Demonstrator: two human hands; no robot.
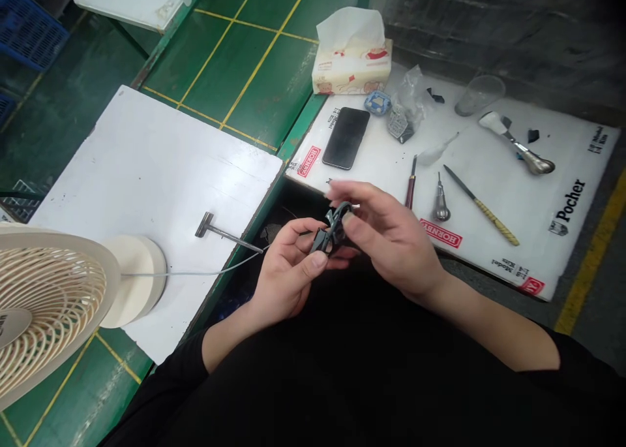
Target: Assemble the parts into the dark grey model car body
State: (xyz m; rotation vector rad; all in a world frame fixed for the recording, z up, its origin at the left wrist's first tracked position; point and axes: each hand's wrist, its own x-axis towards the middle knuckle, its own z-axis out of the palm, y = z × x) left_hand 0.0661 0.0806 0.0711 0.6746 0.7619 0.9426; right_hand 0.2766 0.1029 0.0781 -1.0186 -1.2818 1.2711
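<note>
A small dark grey part with ring-like openings (336,226) is held up between my two hands, in front of my body; its exact kind I cannot make out. My left hand (288,264) pinches its lower left end between thumb and fingers. On the upper right side, my right hand (386,238) closes thumb and fingers around the same part. Fingers hide some of it. Nearest to my right hand on the white board lie a dark red-handled tool (411,187) and a short metal-handled awl (441,202).
On the right board (528,192) lie a yellow-handled file (482,205), a metal-handled tool (525,150), a phone (346,138), a plastic bag (411,98) and a clear cup (482,94). A tissue pack (352,59) stands behind. At left are a fan (53,303) and a T-handled tool (227,231).
</note>
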